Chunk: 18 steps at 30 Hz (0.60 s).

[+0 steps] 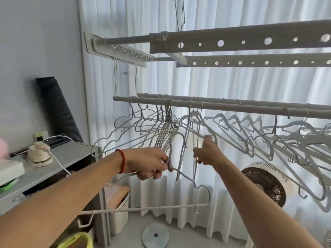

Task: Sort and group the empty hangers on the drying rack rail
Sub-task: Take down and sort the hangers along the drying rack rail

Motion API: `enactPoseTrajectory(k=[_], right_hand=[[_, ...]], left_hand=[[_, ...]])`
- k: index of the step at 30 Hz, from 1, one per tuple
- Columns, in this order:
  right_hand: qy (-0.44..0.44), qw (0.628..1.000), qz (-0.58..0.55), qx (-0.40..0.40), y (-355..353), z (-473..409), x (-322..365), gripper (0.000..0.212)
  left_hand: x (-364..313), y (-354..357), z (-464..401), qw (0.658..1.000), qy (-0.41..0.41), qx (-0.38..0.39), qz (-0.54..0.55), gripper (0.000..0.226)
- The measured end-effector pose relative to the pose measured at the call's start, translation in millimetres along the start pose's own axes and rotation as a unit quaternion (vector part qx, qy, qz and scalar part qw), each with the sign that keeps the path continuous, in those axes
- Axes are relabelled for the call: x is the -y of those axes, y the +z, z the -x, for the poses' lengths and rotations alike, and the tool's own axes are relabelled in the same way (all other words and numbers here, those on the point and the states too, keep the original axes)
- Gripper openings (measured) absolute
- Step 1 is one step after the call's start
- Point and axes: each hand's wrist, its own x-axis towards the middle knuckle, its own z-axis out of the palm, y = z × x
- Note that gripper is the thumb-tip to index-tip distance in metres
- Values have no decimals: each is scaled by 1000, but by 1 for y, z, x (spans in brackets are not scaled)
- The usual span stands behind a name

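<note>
Both arms reach up and forward under the rail (215, 105), wrists roughly level. The left hand (150, 162) has its fingers clenched around the lower ends of a tight bunch of wire hangers (167, 133) whose hooks sit together on the rail, probably to keep that group from swinging apart. The right hand (206, 152) pinches a thin pair of hangers (196, 126) hanging just right of that bunch, likely to slide them over. More plastic hangers (250, 129) trail off along the rail's right side, not grouped yet.
</note>
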Motion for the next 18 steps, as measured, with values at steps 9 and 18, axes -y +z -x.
enactPoseTrajectory(k=[9,18], right_hand=[[8,989,6,-146,-28,3,-41,26],[63,975,52,-207,-76,38,-70,27]], left_hand=[[-16,31,-6,998,43,33,23,30],[-70,70,-20,984,56,1,167,30]])
